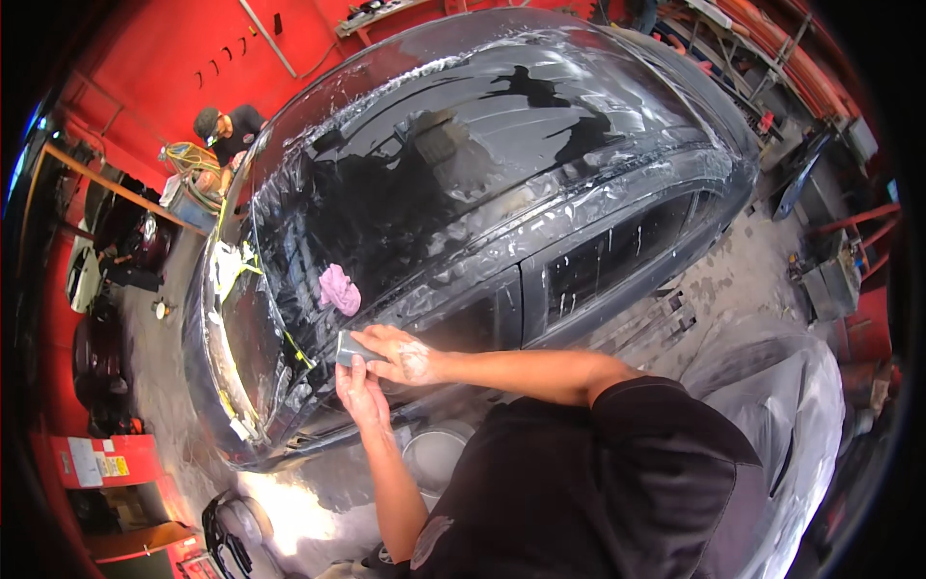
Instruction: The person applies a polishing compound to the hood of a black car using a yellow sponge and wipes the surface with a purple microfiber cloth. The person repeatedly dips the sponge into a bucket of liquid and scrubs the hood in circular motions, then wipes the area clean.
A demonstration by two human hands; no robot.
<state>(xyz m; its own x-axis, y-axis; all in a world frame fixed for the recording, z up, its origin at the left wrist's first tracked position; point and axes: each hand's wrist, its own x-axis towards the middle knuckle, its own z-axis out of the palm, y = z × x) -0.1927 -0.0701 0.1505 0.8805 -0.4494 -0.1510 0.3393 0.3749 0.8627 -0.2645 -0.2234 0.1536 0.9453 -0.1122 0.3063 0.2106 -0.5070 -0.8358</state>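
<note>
Both my hands are closed on a small grey sanding block (353,348) over the near side of a dark car (424,280). My right hand (397,355), with whitish residue on its back, grips the block from the right. From below, my left hand (363,394) has its fingers at the block's lower edge. A crumpled pink cloth (340,289) lies on the car just beyond the block. The roof is wet and streaked with whitish residue. Drips run down the side window (617,253). What is under the block is hidden.
Another person (231,135) bends at the car's far left side, near coiled hoses (193,166). Yellow-green tape and light covering (231,268) run along the car's left end. A plastic-covered shape (781,405) stands at right. A round grey lid (434,455) sits below my arms.
</note>
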